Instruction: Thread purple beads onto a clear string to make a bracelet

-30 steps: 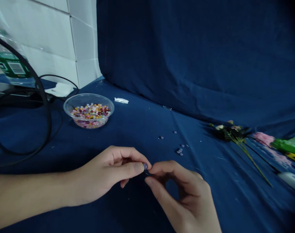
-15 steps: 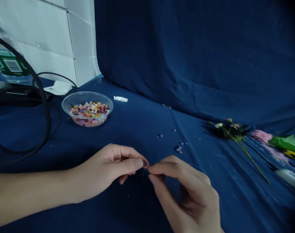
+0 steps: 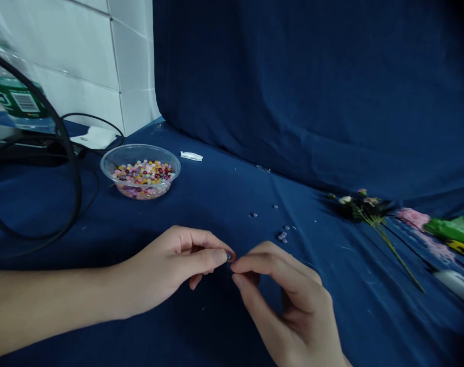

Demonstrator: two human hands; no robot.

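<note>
Left hand [image 3: 166, 267]: pinching small round blue-grey bead [image 3: 228, 256] between thumb and forefinger
Right hand [image 3: 289, 295]: fingers curled, just beside bead; grip unclear
Nearby: clear plastic bowl [image 3: 140, 147] of multicoloured beads [image 3: 143, 176], on navy cloth [image 3: 216, 204]

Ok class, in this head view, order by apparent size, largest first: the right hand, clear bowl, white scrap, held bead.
Right hand and clear plastic bowl: unsure, as the hand is nearer the camera.
Then white scrap.
Then held bead, smallest.
</note>
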